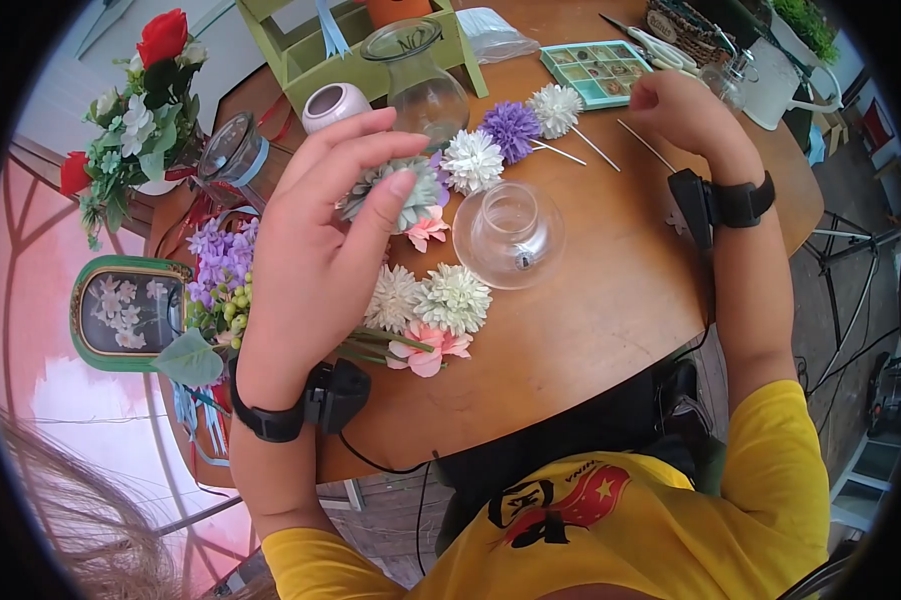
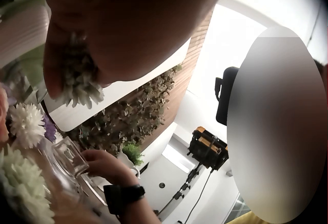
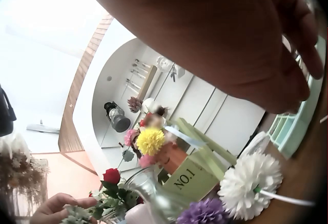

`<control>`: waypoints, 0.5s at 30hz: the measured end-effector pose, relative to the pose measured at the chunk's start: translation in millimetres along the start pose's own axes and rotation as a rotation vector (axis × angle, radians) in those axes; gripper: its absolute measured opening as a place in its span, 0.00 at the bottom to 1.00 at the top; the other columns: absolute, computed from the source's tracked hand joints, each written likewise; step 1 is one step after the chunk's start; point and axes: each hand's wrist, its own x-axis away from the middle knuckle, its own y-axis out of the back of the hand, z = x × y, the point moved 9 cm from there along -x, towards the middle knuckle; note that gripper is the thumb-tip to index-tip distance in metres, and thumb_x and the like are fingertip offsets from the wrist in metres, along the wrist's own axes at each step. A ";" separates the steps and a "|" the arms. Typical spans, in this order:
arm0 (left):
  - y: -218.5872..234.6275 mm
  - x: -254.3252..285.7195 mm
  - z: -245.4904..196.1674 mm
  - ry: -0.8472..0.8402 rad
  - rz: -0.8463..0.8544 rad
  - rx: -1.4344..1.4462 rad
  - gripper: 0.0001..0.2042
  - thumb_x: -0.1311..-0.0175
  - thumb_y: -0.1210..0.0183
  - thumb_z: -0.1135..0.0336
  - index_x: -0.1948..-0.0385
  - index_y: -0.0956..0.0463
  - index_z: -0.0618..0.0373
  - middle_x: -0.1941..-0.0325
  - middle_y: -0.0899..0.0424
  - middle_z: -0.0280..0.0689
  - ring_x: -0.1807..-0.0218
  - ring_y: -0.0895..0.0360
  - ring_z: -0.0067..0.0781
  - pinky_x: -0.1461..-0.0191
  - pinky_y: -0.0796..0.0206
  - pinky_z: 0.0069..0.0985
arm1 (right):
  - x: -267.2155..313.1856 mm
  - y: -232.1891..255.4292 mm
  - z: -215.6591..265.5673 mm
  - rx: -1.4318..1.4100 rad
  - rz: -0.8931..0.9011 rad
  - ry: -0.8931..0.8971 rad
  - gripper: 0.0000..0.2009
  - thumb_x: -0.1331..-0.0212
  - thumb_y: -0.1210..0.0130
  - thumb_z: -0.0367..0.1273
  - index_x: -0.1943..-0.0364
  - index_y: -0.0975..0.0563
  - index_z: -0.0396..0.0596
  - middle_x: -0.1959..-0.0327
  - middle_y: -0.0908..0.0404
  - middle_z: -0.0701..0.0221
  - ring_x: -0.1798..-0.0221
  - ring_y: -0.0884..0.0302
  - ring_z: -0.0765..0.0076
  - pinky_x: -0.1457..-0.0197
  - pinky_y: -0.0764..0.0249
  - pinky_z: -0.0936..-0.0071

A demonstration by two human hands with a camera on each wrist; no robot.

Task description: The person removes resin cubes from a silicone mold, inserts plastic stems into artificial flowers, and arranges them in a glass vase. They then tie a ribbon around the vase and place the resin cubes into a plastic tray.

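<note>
My left hand (image 1: 316, 235) is raised over the table's left part. Its thumb and fingers hold a pale grey-green artificial flower head (image 1: 406, 195), also seen as a pale flower (image 2: 79, 75) in the left wrist view. Below the hand are white flower heads (image 1: 454, 298) and a pink flower (image 1: 429, 350) with green stems. My right hand (image 1: 686, 112) hovers by the mint-green compartment box (image 1: 593, 103), fingers loosely bent, with nothing seen in them. In the right wrist view, the fingers (image 3: 302, 34) overlap the box. A small clear glass vase (image 1: 511, 240) stands between the hands.
White (image 1: 474, 160) and purple (image 1: 511, 130) pompom flowers with white sticks lie behind the glass vase. A larger glass vase (image 1: 426, 95), a white pot (image 1: 333, 105) and a green wooden stand (image 1: 301, 75) are farther back. Scissors (image 1: 661, 48) lie beyond the box.
</note>
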 end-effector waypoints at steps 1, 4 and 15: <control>-1.1 0.0 6.9 0.077 -0.008 0.164 0.16 0.29 0.38 0.71 0.42 0.21 0.60 0.38 0.19 0.44 0.37 0.22 0.39 0.34 0.30 0.34 | 0.6 -5.3 -6.3 0.045 0.064 -0.052 0.10 0.47 0.36 0.29 0.61 0.19 0.41 0.65 0.14 0.61 0.62 0.16 0.56 0.57 0.22 0.64; -13.9 2.9 16.3 0.242 -0.001 0.625 0.20 0.29 0.38 0.73 0.37 0.25 0.64 0.38 0.20 0.42 0.36 0.24 0.31 0.32 0.31 0.31 | 1.1 -17.5 -13.7 0.054 0.183 -0.127 0.14 0.53 0.35 0.25 0.59 0.20 0.42 0.65 0.15 0.60 0.61 0.17 0.54 0.58 0.23 0.62; -34.5 8.6 21.1 0.383 0.033 0.900 0.23 0.26 0.45 0.76 0.31 0.33 0.69 0.33 0.23 0.43 0.34 0.24 0.33 0.29 0.32 0.32 | 5.4 -27.6 -1.0 0.090 0.217 -0.092 0.13 0.56 0.35 0.23 0.64 0.22 0.41 0.67 0.16 0.60 0.63 0.19 0.52 0.59 0.24 0.61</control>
